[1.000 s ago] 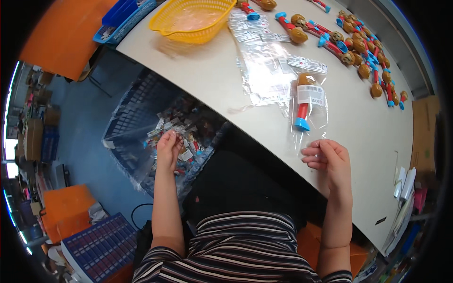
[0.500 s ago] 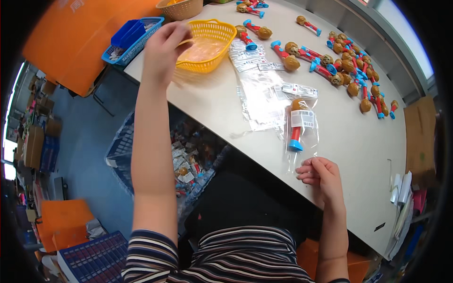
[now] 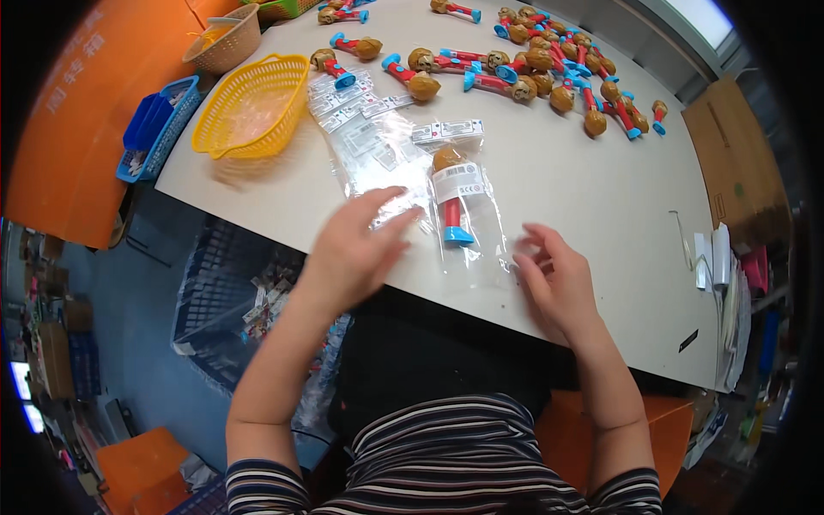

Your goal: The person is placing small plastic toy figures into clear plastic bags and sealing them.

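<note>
In the middle of the table lies a clear plastic bag (image 3: 489, 249) with a toy (image 3: 453, 215) inside. The toy has a brown round head, a red stem and a blue foot, and a white label crosses its upper part. My left hand (image 3: 352, 249), somewhat blurred, hovers left of the bag with its fingers apart, near a spread of flat clear bags (image 3: 369, 150) with printed headers. On the bag's other side is my right hand (image 3: 558, 279), fingers curved but apart, close to the bag's lower right edge. I see nothing held in either hand.
Many similar loose toys (image 3: 541, 60) are heaped along the far side. A yellow basket (image 3: 296, 94) stands at the left, with a blue basket (image 3: 180, 107) and a tan basket (image 3: 232, 56) nearby. Below the table edge sits a lined blue crate (image 3: 210, 300) of packed items.
My left hand has come from the yellow basket back toward the bagged toy. My right hand has opened away from the bag's lower end. The whole view has shifted.
</note>
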The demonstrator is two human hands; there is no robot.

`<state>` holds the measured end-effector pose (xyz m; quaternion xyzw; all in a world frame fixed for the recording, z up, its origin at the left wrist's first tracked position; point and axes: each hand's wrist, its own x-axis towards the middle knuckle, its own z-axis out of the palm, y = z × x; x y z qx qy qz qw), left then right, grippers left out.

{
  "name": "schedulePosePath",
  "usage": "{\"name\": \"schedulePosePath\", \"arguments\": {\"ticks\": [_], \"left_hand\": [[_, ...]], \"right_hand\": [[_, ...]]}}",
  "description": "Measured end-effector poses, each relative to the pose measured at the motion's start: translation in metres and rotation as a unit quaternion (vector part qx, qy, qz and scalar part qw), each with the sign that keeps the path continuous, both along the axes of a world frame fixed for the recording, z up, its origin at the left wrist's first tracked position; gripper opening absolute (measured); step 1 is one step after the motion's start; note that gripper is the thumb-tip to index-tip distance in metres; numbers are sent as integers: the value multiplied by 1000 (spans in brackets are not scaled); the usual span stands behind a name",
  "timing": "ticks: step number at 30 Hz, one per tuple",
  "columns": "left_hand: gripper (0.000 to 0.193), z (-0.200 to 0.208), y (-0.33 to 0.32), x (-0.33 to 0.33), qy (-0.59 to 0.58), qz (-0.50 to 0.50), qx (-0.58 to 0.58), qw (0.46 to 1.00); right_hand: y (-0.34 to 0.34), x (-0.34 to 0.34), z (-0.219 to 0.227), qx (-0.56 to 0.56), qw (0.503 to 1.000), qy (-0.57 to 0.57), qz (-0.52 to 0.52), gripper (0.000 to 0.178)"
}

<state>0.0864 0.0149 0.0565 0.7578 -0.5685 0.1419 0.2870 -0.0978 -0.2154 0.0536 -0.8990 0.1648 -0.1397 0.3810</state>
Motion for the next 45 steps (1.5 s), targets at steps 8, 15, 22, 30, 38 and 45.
{"name": "schedulePosePath", "arguments": {"ticks": [8,15,22,30,38,45], "left_hand": [[41,-43,-33,-41,11,-71,-50,996],[37,-50,-47,-54,17,-12,-162,987],[9,-48,-44,-55,216,31,-247,944],[13,-45,-51,-66,336,110,-129,926],[14,-37,-57,-60,277,165,-91,942],[71,-26,-108,-51,402,195,-127,886]], "right_hand": [[-14,23,-14,-341,897,-177,218,34],[-7,25,-2,-183,955,-183,147,16],[-17,16,1,-23,985,-113,131,7],[-13,28,-5,141,988,44,52,20],[-12,30,-15,-76,997,20,20,22],[3,9,2,80,990,-15,-112,36]]}}
